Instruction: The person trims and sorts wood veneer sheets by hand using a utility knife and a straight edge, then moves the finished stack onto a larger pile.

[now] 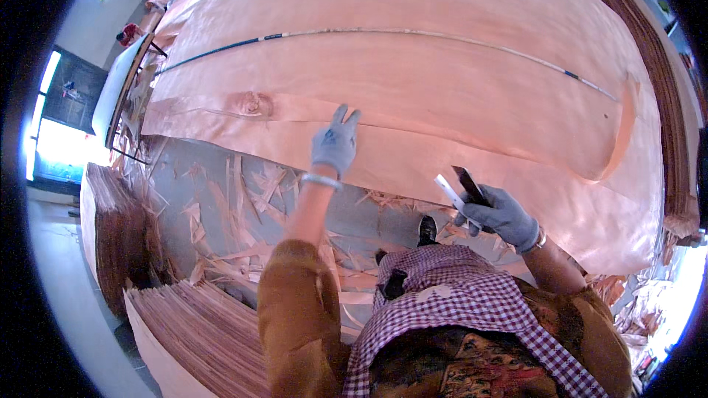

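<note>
A large thin sheet of reddish wood veneer [442, 81] lies spread on a work table and fills the upper part of the view. My left hand [335, 140], in a grey glove, rests flat on its near edge with fingers apart, right of a dark knot [251, 103]. My right hand [501, 215], also gloved, is closed around a knife with a dark blade and a pale strip [461, 188], held just off the sheet's front edge. A long thin rod [383, 31] lies across the veneer from left to right.
Veneer scraps and splinters [236, 206] litter the grey floor under the table edge. Stacks of veneer sheets stand at lower left [199, 324] and along the right [664, 103]. A bright doorway [55, 147] is at far left.
</note>
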A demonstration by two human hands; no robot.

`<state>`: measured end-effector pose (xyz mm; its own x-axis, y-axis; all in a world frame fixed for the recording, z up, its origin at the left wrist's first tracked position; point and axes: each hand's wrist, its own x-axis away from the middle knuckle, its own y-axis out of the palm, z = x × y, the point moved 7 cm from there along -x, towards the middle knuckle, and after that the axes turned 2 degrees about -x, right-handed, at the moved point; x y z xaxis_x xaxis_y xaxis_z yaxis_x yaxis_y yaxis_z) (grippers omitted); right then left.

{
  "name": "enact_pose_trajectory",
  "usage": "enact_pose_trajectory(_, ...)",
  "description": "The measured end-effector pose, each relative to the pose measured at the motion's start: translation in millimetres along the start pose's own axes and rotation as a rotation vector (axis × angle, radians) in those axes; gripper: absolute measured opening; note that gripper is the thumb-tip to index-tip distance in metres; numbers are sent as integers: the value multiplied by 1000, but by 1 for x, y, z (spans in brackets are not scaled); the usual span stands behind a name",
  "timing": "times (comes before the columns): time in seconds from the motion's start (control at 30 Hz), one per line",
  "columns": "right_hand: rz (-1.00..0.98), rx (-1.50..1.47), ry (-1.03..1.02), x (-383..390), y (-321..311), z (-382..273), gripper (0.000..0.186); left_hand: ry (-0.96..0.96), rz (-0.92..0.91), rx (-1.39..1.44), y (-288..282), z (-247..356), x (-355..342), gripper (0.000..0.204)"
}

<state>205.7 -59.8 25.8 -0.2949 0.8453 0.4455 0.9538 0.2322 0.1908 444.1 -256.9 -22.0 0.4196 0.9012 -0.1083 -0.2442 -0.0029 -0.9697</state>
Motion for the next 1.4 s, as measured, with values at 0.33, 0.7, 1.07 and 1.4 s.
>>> enact_pose_trajectory(0.33,353,-82,163,-19,36,15,24,199,-290,9,38,-46,-83,23)
enact_pose_trajectory(0.7,306,32,81,-96,101,-20,18,259,257,-20,-53,-91,-185,35)
enact_pose_trajectory(1.07,281,76,48,-157,77,3,22,257,192,133,-53,-142,48,26)
enact_pose_trajectory(1.4,772,-106,48,-66,-48,34,21,426,54,299,-33,-37,45,27)
